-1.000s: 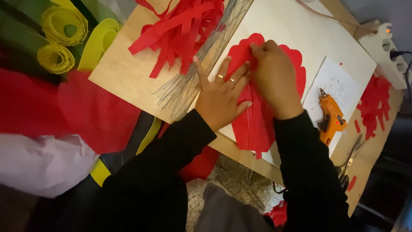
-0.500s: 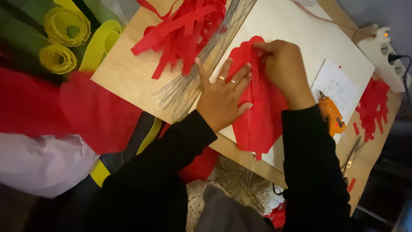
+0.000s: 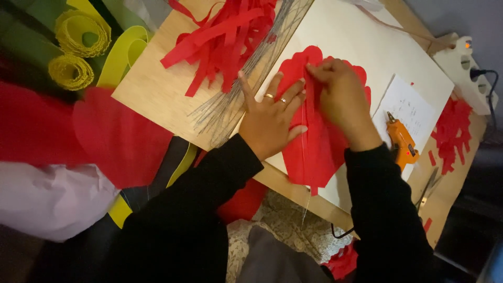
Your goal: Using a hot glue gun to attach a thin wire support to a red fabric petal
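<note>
Red scalloped paper piece (image 3: 314, 141) lies flat on white sheet (image 3: 361, 47) at near board edge, w/ left hand (image 3: 270, 118) spread flat on it, gripping nothing. Right hand (image 3: 343, 97) pinches thin wire (image 3: 305, 157) along its centre; risk: thin paper tears or creases if pinch drags, & beyond, orange glue gun (image 3: 402, 144) could smear it.

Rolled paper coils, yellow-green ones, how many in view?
2. The larger coil sits at the top left; the smaller coil lies just below it, beside the green rolls. More may be hidden past the frame edge.

black long sleeves on both arms; two rings on the left hand (image 3: 270, 123).
</note>
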